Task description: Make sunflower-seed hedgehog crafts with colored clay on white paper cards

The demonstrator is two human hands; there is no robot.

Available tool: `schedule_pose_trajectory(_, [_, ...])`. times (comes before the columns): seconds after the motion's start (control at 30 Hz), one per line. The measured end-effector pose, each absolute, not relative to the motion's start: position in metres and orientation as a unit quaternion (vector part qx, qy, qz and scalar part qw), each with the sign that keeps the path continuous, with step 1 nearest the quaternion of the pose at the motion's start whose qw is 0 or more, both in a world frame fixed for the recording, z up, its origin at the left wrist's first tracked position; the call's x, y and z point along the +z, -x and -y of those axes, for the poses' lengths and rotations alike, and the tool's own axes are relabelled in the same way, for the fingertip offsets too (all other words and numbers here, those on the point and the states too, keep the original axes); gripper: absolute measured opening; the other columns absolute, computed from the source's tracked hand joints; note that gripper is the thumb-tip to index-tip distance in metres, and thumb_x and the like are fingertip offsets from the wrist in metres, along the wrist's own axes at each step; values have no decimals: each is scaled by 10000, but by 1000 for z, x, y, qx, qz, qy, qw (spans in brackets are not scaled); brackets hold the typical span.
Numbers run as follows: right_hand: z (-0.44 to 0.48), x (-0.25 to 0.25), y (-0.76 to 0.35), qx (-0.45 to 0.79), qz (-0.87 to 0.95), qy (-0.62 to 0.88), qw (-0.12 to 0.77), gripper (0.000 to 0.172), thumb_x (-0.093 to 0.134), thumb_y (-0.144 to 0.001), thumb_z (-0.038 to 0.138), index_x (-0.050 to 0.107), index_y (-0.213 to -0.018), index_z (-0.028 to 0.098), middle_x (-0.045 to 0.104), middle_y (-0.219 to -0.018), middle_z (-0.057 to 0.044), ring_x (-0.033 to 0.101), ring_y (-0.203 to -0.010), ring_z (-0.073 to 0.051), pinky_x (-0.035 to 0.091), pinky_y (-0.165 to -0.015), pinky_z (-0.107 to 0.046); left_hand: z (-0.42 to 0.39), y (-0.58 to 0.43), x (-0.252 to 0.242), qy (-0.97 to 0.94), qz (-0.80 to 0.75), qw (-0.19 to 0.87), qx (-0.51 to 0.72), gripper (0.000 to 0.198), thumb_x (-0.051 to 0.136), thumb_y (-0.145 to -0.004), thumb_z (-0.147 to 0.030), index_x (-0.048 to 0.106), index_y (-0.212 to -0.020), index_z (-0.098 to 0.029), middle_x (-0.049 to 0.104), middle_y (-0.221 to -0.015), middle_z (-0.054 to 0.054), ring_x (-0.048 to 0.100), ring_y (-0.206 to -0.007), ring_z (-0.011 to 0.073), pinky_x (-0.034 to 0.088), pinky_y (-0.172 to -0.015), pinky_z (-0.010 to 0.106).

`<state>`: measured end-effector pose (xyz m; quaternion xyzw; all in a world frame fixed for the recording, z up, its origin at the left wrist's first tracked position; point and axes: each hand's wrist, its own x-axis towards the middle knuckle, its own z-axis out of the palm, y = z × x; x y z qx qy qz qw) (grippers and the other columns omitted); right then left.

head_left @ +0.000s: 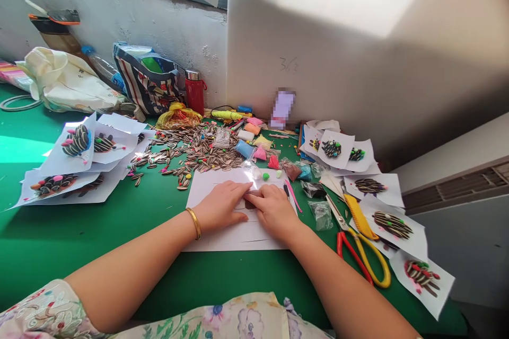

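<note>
Pale floral blouse (246, 322), pink and purple blooms, short sleeves (47, 312) (patterned throughout), gold bangle (194, 223), left wrist (186, 229)

White paper sheet (238, 241) lying flat, brown piece (249, 204) atop

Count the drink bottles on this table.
2: a red flask right of the striped bag, and a clear plastic bottle slanting between that bag and the cream cloth bag. More may be hidden behind the bags.
</note>
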<state>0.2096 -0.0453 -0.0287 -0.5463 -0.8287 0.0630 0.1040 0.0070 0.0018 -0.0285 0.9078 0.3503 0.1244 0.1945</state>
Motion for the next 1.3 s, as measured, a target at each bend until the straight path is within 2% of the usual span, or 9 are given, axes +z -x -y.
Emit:
schedule_pose_trajectory(0.1, [45,-28,-211,65,821,555,115,490,524,-889,111,597,-1319,334,550,-974,-54,461,-960,-221,319,-841,-347,-2,-7,-29,-908,-349,197,123,785,775,-750,-386,411,-1423,-209,571,-1360,123,514,-1237,306,413,-1039,451])
schedule_pose_trajectory(0.33, [46,-25,-209,57,834,542,86,385,520,-939,213,630,-1282,349,568,-1012,-70,460,-990,-241,305,-845,-369,-1,-8,-27,-907,-351,199,122,774,779,-747,-374,424,-1412,-198,580,-1344,123,517,-1223,305,414,-1036,451])
schedule_pose_trajectory(0.5, [46,-26,-210,53,829,548,95,419,524,-936,200,596,-1329,326,579,-997,-74,466,-985,-240,306,-850,-363,-2,-8,-28,-908,-349,195,126,773,778,-747,-383,425,-1412,-206,582,-1345,118,523,-1222,301,418,-1029,445])
schedule_pose_trajectory(0.67, [45,-28,-209,47,826,554,95,381,517,-946,219,621,-1295,331,582,-981,-73,469,-978,-243,307,-837,-363,-2,-7,-30,-908,-348,195,126,790,784,-742,-390,419,-1419,-209,576,-1356,117,520,-1230,300,414,-1034,442])
schedule_pose_trajectory(0.9, [42,-28,-213,46,817,563,118,498,503,-893,103,596,-1324,334,556,-942,-55,457,-924,-218,308,-804,-341,-1,-8,-30,-906,-353,197,126,799,780,-747,-384,407,-1431,-206,567,-1370,116,508,-1243,302,410,-1042,447])
schedule_pose_trajectory(1.1, [42,-29,-213,41,818,564,104,430,510,-910,124,636,-1266,330,557,-943,-54,456,-919,-214,301,-800,-338,-2,-8,-30,-906,-352,199,123,797,776,-746,-380,408,-1430,-205,568,-1368,112,509,-1236,304,407,-1041,446])
schedule_pose_trajectory(1.3, [39,-32,-219,27,805,580,120,464,498,-888,85,651,-1248,335,553,-927,-50,454,-897,-209,299,-793,-333,-2,-8,-30,-906,-352,198,130,782,768,-751,-376,405,-1428,-225,571,-1361,114,520,-1227,308,412,-1026,441])
